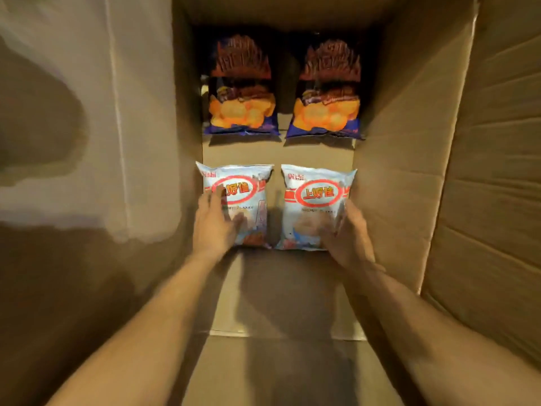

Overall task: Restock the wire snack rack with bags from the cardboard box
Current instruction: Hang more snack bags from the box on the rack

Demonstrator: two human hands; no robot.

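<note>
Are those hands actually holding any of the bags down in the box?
Not clearly. The left hand lies on the left white bag, the right hand against the right white bag's lower right edge; motion blur hides any grip.

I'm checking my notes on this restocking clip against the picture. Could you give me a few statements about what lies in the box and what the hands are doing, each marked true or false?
1. Four snack bags lie on the floor of the brown cardboard box. True.
2. The two dark blue-and-orange snack bags lie nearest the person. False: they lie at the far end; the two white bags lie nearer.
3. The left hand rests on the left white snack bag with the red oval logo. True.
4. The right hand reaches for a dark bag. False: it is at the right edge of the right white snack bag.
5. A wire rack is in view. False: only the box interior shows.
</note>
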